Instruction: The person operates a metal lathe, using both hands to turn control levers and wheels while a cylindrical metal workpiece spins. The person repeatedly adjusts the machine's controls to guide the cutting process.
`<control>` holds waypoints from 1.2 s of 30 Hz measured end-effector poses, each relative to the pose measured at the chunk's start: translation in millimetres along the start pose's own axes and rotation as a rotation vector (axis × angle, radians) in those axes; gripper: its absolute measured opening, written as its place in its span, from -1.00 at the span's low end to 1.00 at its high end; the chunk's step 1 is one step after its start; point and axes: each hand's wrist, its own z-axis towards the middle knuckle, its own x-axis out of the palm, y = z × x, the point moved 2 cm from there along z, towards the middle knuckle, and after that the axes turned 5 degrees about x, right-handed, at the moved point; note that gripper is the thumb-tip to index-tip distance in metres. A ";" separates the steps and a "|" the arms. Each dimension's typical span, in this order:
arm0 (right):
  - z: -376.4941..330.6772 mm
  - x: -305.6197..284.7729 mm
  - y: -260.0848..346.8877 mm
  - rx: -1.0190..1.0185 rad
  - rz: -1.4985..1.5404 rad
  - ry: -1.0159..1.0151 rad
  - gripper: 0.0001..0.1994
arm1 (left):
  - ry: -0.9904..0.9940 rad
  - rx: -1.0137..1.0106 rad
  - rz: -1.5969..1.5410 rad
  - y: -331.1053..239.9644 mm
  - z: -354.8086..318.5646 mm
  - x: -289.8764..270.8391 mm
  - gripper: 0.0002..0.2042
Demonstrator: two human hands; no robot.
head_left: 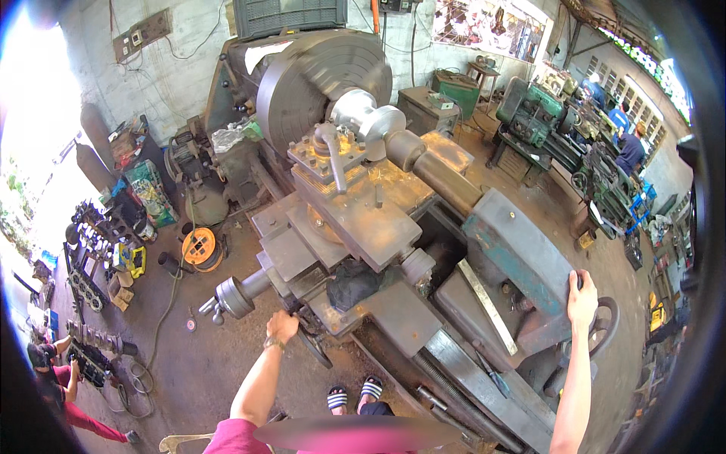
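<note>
My left hand (282,327) is closed at the rim of a dark handwheel (314,349) on the front of a large lathe. My right hand (581,300) lies with fingers extended on the end of the grey-green tailstock (522,246). A second handwheel (607,327) is just beside that wrist. Between the big round chuck (325,83), blurred as if turning, and the tailstock quill (446,181) sits a shiny stepped metal workpiece (370,117). The tool post (329,155) with its upright clamping lever stands close to the workpiece. A dark rag (354,284) lies on the carriage.
A long flat metal bar (488,306) rests on the lathe bed. An orange cable reel (201,248) and its hose lie on the floor at left. Another person (60,386) handles a machine part at lower left. Several people (628,144) are near green machines (537,113) at right.
</note>
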 end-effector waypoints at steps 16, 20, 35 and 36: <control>-1.1 -2.3 2.8 0.002 0.008 0.003 -0.61 | -0.033 0.079 0.188 1.9 -3.5 4.7 -0.56; -0.1 -0.9 1.6 0.009 0.021 0.003 -0.61 | -0.120 0.111 0.221 -7.6 -47.2 20.6 -0.34; 2.6 0.5 -0.1 0.026 0.019 0.013 -0.59 | -0.198 0.129 0.274 -21.0 -54.7 24.0 -0.32; 2.3 0.2 0.4 0.028 0.008 0.008 -0.59 | -0.177 0.118 0.272 -19.8 -51.6 21.3 -0.33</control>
